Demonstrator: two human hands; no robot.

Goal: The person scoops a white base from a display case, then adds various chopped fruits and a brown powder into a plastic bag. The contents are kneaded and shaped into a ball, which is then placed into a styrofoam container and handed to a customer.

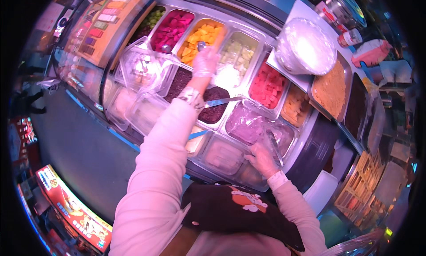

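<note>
My left hand [204,61], in a clear plastic glove, reaches over the near edge of the pan of yellow diced fruit [203,33]. It is blurred beside a round metal utensil end [201,45], and a grip on it cannot be made out. Gloved too, my right hand [263,157] has its fingers curled at the near edge of the pan of purple paste [244,122], beside a clear-lidded container [223,154]. Whether it grips anything is unclear. A metal utensil [275,146] leans in the purple paste. Another metal handle [223,101] crosses the dark grainy filling [213,111].
Pans of magenta cubes [173,29], pale green cubes [238,53] and red cubes [268,87] surround the hands. A plastic-covered round container [306,48] stands at right, near a tray of tan crumbs [332,89]. Clear lidded containers [146,111] line the counter's near left edge.
</note>
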